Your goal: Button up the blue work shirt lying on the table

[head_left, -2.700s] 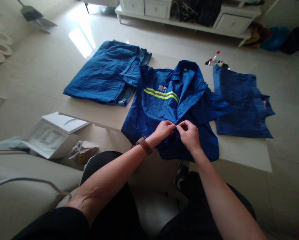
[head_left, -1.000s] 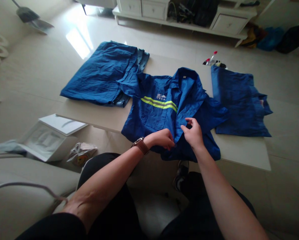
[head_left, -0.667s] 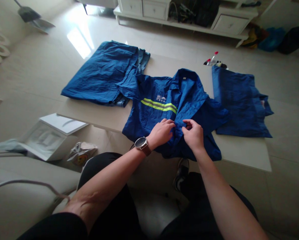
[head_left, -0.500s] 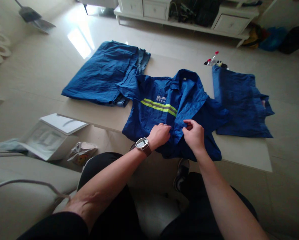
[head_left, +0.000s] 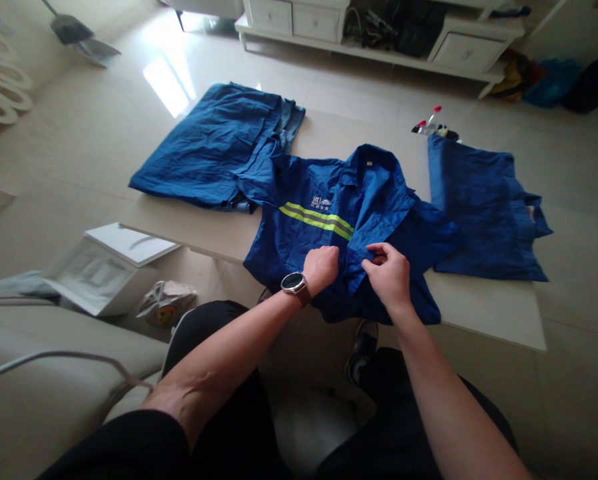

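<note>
Apparently, jacket [head_left: 366, 230] opening was being worked | right edge [head_left: 361, 277] pinched by right hand [head_left: 391, 277] | left hand [head_left: 321, 268] curled, grip unclear | steady edge seemed needed

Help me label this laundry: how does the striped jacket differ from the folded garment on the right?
The jacket shows a yellow-and-grey stripe and white print; the folded garment shows neither. The jacket lies spread out, open at the collar; the folded garment lies in a flat bundle. Both are blue cloth on the pale table.
</note>
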The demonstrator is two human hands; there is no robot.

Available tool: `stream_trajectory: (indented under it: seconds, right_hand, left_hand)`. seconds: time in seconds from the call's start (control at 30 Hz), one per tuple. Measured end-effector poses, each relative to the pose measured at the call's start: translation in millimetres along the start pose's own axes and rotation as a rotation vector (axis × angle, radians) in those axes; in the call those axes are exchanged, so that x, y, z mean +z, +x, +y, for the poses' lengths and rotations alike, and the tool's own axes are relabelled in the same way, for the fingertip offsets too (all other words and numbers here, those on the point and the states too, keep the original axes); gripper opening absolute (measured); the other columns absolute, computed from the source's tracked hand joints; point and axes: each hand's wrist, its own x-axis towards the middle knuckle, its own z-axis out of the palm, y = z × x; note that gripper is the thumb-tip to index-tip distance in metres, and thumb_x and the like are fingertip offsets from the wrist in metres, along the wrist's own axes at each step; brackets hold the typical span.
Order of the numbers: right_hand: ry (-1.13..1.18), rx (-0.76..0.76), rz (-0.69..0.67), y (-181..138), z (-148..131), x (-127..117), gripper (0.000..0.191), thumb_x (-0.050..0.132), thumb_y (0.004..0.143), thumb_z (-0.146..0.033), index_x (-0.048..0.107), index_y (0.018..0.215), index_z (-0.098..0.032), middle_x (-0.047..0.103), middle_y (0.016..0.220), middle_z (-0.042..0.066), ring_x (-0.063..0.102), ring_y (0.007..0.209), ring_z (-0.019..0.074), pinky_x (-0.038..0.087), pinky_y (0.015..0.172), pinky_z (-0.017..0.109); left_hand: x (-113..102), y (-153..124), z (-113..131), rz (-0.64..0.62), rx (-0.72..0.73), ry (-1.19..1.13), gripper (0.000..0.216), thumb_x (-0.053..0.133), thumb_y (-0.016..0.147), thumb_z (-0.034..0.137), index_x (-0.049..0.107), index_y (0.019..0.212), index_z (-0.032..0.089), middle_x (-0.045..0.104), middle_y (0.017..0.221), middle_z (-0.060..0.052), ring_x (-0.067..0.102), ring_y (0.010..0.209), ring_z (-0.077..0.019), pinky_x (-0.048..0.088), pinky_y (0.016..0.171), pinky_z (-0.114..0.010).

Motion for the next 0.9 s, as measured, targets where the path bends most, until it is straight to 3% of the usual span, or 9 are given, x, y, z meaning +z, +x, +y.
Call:
stream_trajectory:
  seconds: [0.23, 0.43, 0.63, 0.9]
  right_hand:
    - [-0.025, -0.03, -0.026, 2.9, 4.4, -6.1, 0.023, 0.066, 0.069, -0.026, 0.073, 0.09, -0.02, 0.063, 0.067, 0.001, 0.059, 0.061, 0.0213, 0.049, 0.069, 0.035]
    - [-0.174, -0.147, 0.079, 7.6, 6.1, -14.7, 0.02, 0.058, 0.067, -0.018, 0.068, 0.084, -0.02, 0.068, 0.083, 0.007, 0.059, 0.068, 0.0217, 0.05, 0.076, 0.038]
    - [0.079, -0.097, -0.024, 1.5, -2.3, -2.8, 0.032, 0.065, 0.072, -0.027, 0.066, 0.103, -0.021, 0.069, 0.082, 0.004, 0.062, 0.066, 0.0201, 0.053, 0.069, 0.034]
    - [0.233, -0.089, -0.063, 4.9, 2.6, 7.5, 0.031, 0.058, 0.077, -0.025, 0.065, 0.107, -0.021, 0.071, 0.087, 0.005, 0.068, 0.076, 0.022, 0.057, 0.073, 0.035]
  left_hand:
    - [7.2, 2.2, 1.4, 0.007, -0.013, -0.017, 0.023, 0.049, 0.098, 0.017, 0.067, 0.112, 0.018, 0.073, 0.115, -0.014, 0.069, 0.107, -0.0265, 0.05, 0.089, -0.036]
    - [-12.7, 3.0, 4.9, 0.139, 0.123, -0.171, 0.017, 0.052, 0.097, 0.016, 0.065, 0.108, 0.021, 0.072, 0.111, -0.008, 0.068, 0.101, -0.0227, 0.051, 0.087, -0.032]
    - [-25.7, -7.8, 9.4, 0.162, 0.296, -0.13, 0.021, 0.048, 0.1, 0.018, 0.063, 0.114, 0.02, 0.069, 0.117, -0.007, 0.068, 0.095, -0.0202, 0.051, 0.083, -0.031]
    - [-26.3, -13.4, 9.0, 0.184, 0.233, -0.058, 0.024, 0.043, 0.105, 0.022, 0.065, 0.116, 0.022, 0.071, 0.109, -0.007, 0.069, 0.088, -0.0202, 0.047, 0.072, -0.03]
